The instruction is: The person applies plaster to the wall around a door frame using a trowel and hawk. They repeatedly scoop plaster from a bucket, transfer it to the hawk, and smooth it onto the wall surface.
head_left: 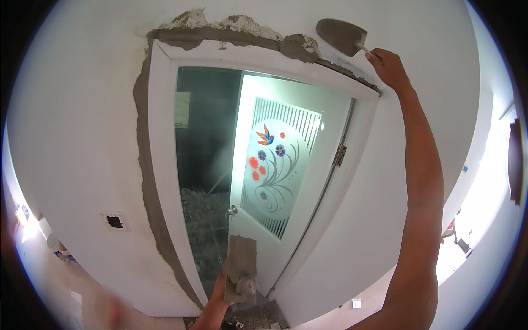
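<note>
My right hand (pixel 389 69) is raised to the upper right, fingers closed round the handle of a trowel (pixel 340 36). The trowel's broad, grey-smeared blade is against or just off the white wall, above the door frame's right corner. Low in the middle, my left hand (pixel 218 289) grips a small rectangular mortar board (pixel 242 256) from its left side; its fingers are mostly hidden. A lump of wet mortar (pixel 246 286) sits on the board's near end. Grey mortar (pixel 231 37) fills the gap along the top of the white door frame (pixel 164 110), with a thick dab (pixel 300 48) right of centre.
A white door (pixel 324 124) with a floral glass panel (pixel 278 165) stands ajar inside the frame. Rubble (pixel 203 212) lies in the dark room beyond. An open switch box (pixel 115 221) is set in the left wall. Debris (pixel 264 314) covers the floor at the threshold.
</note>
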Demonstrator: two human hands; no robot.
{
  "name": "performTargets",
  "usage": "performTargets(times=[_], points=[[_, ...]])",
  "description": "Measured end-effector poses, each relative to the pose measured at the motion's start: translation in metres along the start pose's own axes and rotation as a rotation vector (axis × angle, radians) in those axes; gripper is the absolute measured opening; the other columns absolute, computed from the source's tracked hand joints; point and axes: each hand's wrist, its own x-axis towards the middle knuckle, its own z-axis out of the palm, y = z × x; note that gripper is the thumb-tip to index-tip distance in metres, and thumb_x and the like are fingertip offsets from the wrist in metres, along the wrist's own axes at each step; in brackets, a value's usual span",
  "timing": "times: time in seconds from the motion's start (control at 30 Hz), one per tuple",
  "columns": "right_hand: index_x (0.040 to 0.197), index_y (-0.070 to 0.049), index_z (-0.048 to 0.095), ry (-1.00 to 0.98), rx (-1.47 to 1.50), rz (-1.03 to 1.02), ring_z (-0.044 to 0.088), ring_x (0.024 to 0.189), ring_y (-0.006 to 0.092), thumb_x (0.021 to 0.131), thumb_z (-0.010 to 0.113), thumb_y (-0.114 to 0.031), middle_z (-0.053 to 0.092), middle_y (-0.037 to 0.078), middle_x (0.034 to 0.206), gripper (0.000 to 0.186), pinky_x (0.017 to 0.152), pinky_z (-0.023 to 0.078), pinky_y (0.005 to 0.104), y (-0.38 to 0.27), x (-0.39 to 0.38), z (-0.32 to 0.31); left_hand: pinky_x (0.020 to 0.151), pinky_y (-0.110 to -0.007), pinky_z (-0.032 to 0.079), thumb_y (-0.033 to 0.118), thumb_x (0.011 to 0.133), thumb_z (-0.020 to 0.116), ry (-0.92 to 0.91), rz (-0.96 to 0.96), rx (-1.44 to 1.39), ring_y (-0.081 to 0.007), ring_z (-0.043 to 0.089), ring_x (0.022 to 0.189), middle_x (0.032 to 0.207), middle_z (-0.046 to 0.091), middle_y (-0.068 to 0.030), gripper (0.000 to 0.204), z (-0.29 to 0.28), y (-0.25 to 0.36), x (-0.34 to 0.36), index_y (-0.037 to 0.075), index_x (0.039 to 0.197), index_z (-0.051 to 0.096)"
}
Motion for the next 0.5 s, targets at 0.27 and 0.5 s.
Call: performTargets(times=[0.27, 0.5], points=[[0.094, 0.000, 0.067, 0.022, -0.090, -0.246, 0.061, 0.077, 0.0329, 0.096, 0.060, -0.028, 0.065, 0.015, 0.084, 0.029, 0.073, 0.049, 0.0421, -0.068, 0.007, 0.028, 0.077, -0.042, 0.062, 0.031, 0.103, 0.046, 0.119, 0.025, 0.057, -0.0275, 0.067, 0.100, 0.119, 0.061, -0.0134, 0.039, -0.017, -0.005, -0.012, 0.007, 0.133, 0.047], [0.095, 0.000, 0.069, 0.132, -0.082, -0.169, 0.064, 0.077, 0.0339, 0.096, 0.056, -0.033, 0.066, 0.016, 0.082, 0.036, 0.074, 0.050, 0.0450, -0.052, 0.022, 0.013, 0.078, -0.041, 0.061, 0.029, 0.102, 0.047, 0.097, 0.072, 0.203, -0.0274, 0.067, 0.101, 0.119, 0.062, -0.0132, 0.037, -0.027, -0.003, -0.025, 0.005, 0.131, 0.048]])
